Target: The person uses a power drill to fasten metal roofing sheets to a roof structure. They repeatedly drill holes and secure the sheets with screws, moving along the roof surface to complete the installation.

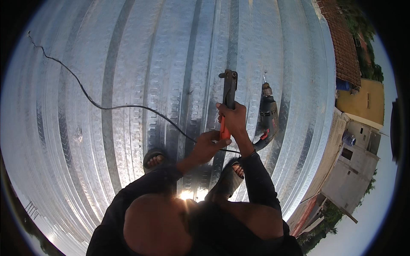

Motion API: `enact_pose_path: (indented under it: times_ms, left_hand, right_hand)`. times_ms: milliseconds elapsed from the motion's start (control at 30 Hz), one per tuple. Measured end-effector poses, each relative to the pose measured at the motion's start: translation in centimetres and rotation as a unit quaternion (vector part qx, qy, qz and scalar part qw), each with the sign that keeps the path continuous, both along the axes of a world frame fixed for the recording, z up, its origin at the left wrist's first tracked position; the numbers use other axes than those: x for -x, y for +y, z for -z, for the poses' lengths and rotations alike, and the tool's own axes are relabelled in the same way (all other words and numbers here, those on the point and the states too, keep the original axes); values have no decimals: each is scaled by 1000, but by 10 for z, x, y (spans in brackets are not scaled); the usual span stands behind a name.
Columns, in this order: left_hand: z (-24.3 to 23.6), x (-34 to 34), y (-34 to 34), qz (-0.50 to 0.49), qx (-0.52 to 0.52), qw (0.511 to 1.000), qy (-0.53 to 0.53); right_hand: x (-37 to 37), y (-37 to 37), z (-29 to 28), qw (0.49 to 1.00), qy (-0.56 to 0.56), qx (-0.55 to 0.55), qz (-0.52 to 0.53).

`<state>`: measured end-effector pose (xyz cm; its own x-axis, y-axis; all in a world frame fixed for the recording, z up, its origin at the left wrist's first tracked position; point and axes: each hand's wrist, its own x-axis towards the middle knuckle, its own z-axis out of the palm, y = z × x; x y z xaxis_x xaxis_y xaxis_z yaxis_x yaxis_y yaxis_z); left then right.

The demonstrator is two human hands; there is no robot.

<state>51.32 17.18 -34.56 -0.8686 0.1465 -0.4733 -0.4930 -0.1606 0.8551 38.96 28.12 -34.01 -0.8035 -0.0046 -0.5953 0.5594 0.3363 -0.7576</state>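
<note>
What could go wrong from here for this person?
The black cable passes just ahead of the right foot and might catch it. The drill lies unheld on the ribbed metal; a tug on the cable could shift it. The left hand and right hand are both on the orange-handled tool, so a slip might find neither free.

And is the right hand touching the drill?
Apart: the head view shows a strip of ribbed metal surface between the right hand and the drill.
</note>
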Motion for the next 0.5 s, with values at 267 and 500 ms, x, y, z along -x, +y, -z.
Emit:
enact_pose_path:
  times_ms: [267, 500]
  left_hand:
    - [-7, 151, -58, -148, 250, 954, 69]
    - [30, 172, -101, -137, 486, 861, 62]
  right_hand:
    - [175, 41, -103, 989, 118, -9, -88]
    - [85, 165, -24, 899, 258, -354, 6]
